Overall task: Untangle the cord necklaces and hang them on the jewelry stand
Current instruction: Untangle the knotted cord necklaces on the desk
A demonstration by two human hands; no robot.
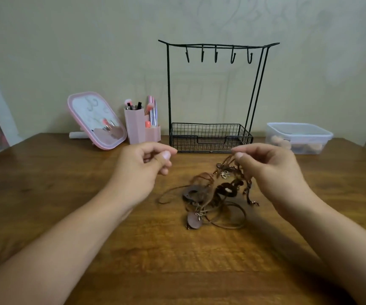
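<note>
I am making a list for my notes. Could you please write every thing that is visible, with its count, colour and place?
jewelry stand: one, black wire, five bare hooks, basket base, back centre of the table.
cord necklaces: one tangled bunch, brown, count unclear, table centre, partly lifted.
mirror: one, pink frame, back left, tilted.
brush holder: one, pink, beside the mirror, holds brushes.
plastic box: one, clear, lidded, back right.
table: one, brown wood.
left hand: fingers curled, apparently holding nothing.
right hand: fingers pinch the cords.
</note>
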